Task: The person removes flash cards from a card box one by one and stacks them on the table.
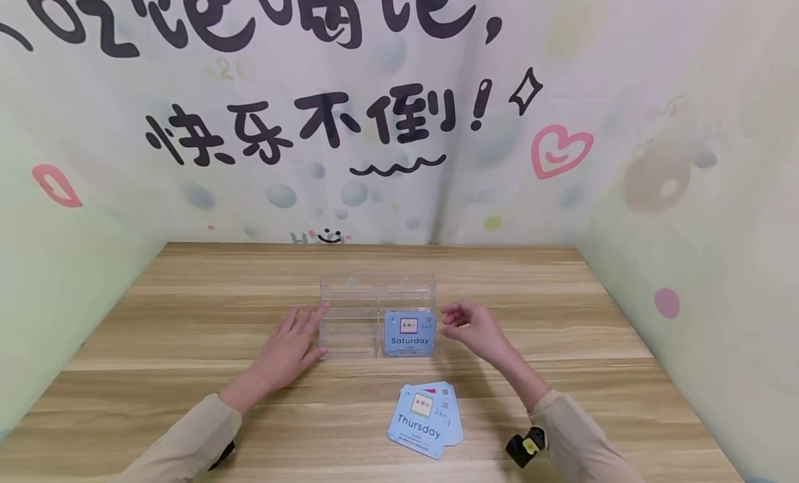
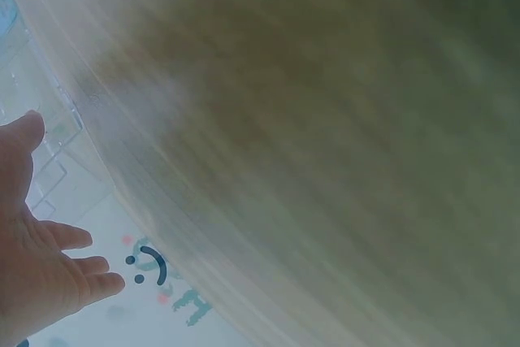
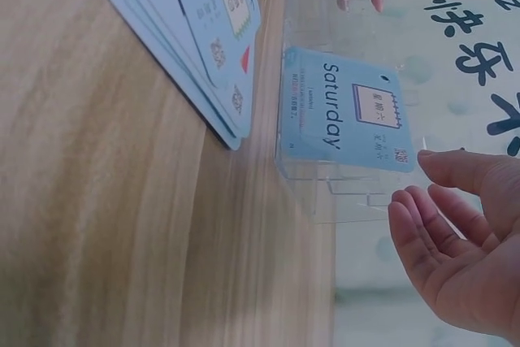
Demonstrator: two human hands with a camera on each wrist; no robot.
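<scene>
A clear plastic card rack point(image 1: 349, 332) stands in the middle of the table, with a blue "Saturday" card point(image 1: 409, 336) upright in its front right pocket. My left hand point(image 1: 284, 348) is at the rack's left end, fingers spread and the index fingertip against its edge; the left wrist view shows that hand point(image 2: 41, 258) holding nothing. Just beside the card's right edge is my right hand point(image 1: 480, 334), its fingers loosely bent with nothing between them. Seen from the right wrist, the thumb of this hand point(image 3: 479, 241) is close to the card's corner; contact is hard to tell.
Several blue cards lie in a fanned pile in front of the rack, a "Thursday" card point(image 1: 419, 427) on top. The wooden table point(image 1: 218, 289) meets a printed cloth backdrop point(image 1: 262, 191) at the back and pale cloth walls at both sides.
</scene>
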